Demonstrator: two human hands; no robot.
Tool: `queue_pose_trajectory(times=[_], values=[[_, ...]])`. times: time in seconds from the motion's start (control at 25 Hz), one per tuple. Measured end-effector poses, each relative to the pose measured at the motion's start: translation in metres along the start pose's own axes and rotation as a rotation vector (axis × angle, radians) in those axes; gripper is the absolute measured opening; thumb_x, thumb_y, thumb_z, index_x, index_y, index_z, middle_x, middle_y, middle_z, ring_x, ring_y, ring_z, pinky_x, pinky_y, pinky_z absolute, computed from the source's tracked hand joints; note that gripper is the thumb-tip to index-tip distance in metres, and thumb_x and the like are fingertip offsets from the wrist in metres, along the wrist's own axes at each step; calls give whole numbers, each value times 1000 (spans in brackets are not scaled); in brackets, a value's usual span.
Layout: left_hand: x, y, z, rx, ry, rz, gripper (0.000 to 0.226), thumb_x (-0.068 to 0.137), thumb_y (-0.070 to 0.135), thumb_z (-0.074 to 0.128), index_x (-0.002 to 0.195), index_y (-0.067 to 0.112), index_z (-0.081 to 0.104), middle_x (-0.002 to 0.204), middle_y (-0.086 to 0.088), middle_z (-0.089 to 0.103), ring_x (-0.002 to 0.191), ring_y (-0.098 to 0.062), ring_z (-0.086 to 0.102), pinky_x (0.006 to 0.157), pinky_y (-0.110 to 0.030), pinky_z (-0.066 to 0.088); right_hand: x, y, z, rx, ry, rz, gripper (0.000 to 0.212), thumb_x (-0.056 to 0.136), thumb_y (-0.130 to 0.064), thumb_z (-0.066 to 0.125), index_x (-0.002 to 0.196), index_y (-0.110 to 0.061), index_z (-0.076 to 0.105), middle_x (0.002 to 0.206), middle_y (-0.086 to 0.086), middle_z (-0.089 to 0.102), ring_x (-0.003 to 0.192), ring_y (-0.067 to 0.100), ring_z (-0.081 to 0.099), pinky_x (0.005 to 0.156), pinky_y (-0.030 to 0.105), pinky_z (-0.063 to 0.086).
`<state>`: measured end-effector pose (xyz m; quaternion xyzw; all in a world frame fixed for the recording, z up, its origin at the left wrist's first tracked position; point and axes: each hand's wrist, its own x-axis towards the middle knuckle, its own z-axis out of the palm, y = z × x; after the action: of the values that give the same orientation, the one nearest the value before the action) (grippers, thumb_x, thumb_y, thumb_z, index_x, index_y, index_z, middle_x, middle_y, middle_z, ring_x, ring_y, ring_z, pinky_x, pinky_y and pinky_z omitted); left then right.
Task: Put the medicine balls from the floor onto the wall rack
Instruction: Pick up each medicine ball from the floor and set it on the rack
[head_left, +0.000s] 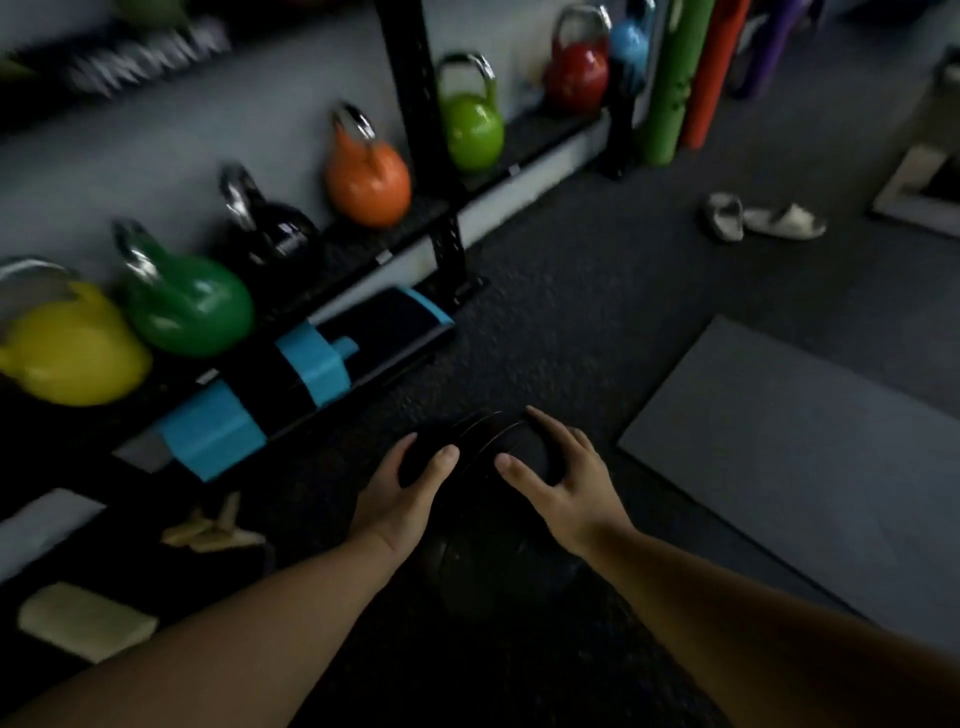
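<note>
A black medicine ball (480, 447) lies low over the dark floor, in the lower middle of the head view. My left hand (402, 493) presses its left side with fingers spread. My right hand (558, 475) cups its right side, so the ball is held between both palms. I cannot tell whether it rests on the floor or is lifted. A second dark round shape (493, 582), perhaps another ball, sits dimly between my forearms. The black wall rack (415, 104) stands at the left along the grey wall.
Several coloured kettlebells, such as the orange one (366, 179), fill the rack's low shelf. A black and blue step (311, 374) lies under it. A grey mat (789, 467) covers the floor at right. Sandals (763, 218) and upright foam rollers (670, 83) are farther back. A yellow block (85, 621) is at lower left.
</note>
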<state>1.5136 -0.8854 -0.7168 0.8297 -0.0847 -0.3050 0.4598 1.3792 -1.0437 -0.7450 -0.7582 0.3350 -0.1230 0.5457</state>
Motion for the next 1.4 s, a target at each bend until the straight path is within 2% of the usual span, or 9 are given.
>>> queue_pose_trajectory(times=[0.16, 0.32, 0.44, 0.64, 0.76, 1.0, 1.12, 1.28, 1.4], values=[[-49, 157, -136, -80, 172, 191, 110, 52, 90, 59, 149, 38, 54, 144, 7, 60, 135, -20, 57, 108, -33, 43, 16, -217, -21, 16, 9, -251, 101, 64, -93, 61, 153, -48, 42, 148, -7, 46, 141, 21, 44, 116, 50, 42], [-140, 292, -277, -172, 364, 401, 88, 53, 89, 59, 126, 39, 64, 124, 10, 71, 119, -16, 66, 109, -36, 49, -11, -442, -36, 25, 8, -544, 97, 66, -84, 65, 151, -41, 50, 146, -1, 52, 138, 19, 49, 116, 38, 41], [-209, 360, -365, -236, 494, 483, 102, 51, 90, 63, 137, 35, 64, 130, 7, 71, 122, -16, 66, 113, -38, 48, -47, -576, -41, 33, -12, -721, 101, 64, -83, 64, 152, -34, 52, 144, -1, 54, 131, 13, 52, 105, 14, 35], [-320, 431, -505, -288, 662, 671, 92, 65, 80, 74, 144, 36, 60, 131, 10, 68, 119, -12, 64, 107, -30, 49, -125, -753, -15, 96, -54, -945, 101, 64, -84, 65, 151, -36, 52, 145, 1, 55, 129, 14, 55, 106, 21, 39], [-363, 455, -573, -238, 698, 763, 72, 88, 62, 74, 150, 32, 55, 137, 3, 63, 125, -18, 60, 107, -32, 47, -161, -821, 6, 122, -82, -1048, 101, 66, -84, 62, 154, -37, 46, 146, 0, 50, 122, 10, 49, 91, 9, 35], [-382, 469, -667, -185, 773, 839, 81, 81, 70, 75, 150, 34, 55, 139, 4, 63, 130, -22, 60, 112, -42, 49, -176, -908, 56, 120, -81, -1155, 101, 68, -83, 61, 156, -38, 42, 148, 5, 47, 127, 18, 49, 102, 30, 39], [-358, 477, -695, -114, 791, 847, 83, 79, 68, 77, 150, 30, 55, 140, 3, 63, 127, -19, 60, 111, -39, 49, -143, -925, 86, 134, -80, -1161, 100, 69, -84, 62, 156, -40, 40, 150, 6, 45, 135, 24, 49, 106, 33, 40], [-286, 489, -734, -67, 867, 829, 110, 58, 83, 70, 152, 28, 53, 146, -1, 62, 133, -21, 59, 114, -44, 48, -62, -943, 137, 185, -116, -1153, 100, 68, -86, 61, 156, -46, 36, 150, 5, 43, 139, 29, 46, 111, 37, 39], [-212, 504, -761, -46, 917, 801, 112, 57, 86, 68, 152, 30, 53, 145, -1, 62, 134, -21, 59, 114, -44, 49, 17, -963, 175, 210, -164, -1156, 98, 69, -87, 63, 155, -53, 31, 148, 1, 41, 141, 28, 43, 116, 48, 41]])
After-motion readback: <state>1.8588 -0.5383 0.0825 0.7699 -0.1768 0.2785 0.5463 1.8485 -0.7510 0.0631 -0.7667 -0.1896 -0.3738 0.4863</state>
